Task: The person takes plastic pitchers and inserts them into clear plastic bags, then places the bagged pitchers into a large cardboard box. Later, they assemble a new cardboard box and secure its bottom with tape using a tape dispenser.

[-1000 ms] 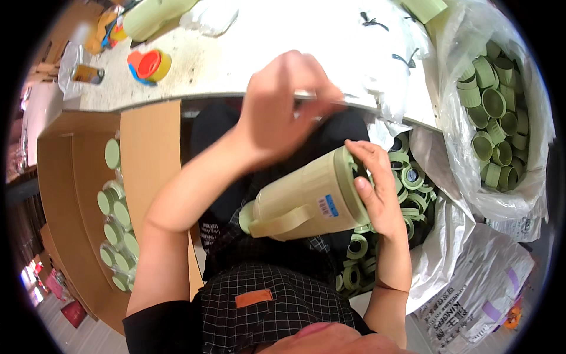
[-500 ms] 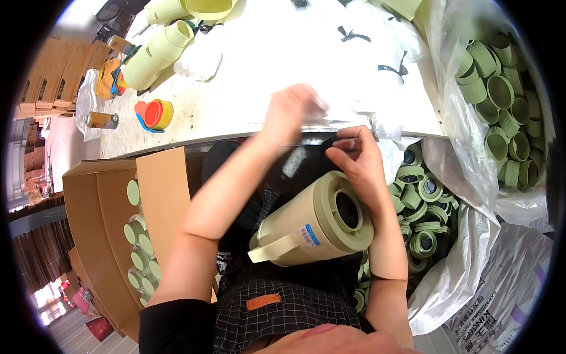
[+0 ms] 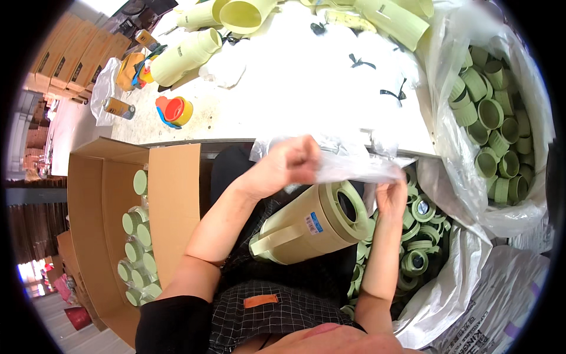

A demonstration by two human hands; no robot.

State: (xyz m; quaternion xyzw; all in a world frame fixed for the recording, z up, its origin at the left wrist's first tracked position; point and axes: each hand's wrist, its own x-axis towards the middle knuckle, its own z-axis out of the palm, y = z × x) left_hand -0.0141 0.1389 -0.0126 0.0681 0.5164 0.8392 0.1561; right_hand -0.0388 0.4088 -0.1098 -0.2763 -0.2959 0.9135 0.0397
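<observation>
Stretched between my two hands is a clear plastic bag [image 3: 354, 168], held over the lap. My left hand [image 3: 286, 162], slightly blurred, is closed on its left end. The fingers of my right hand [image 3: 392, 192] pinch its right end. Just below, a pale green thermos jug [image 3: 295, 230] lies tilted on my lap, its dark-centred top facing up and right and its handle toward the lower left. A small blue and white label sticks to its side. Neither hand touches the jug.
An open carton [image 3: 174, 212] of green-lidded pieces stands left. To the right are a sack [image 3: 471, 265] of green ring-shaped parts and a clear bag [image 3: 442, 118] of green cups. The table [image 3: 224, 118] holds green jug bodies [image 3: 186, 56], a tape roll [image 3: 177, 110] and a spray can [image 3: 118, 108].
Both hands, free of the bag half a second ago, now hold the plastic bag stretched between them. My right hand has lowered and moved right. The jug has barely shifted on my lap.
</observation>
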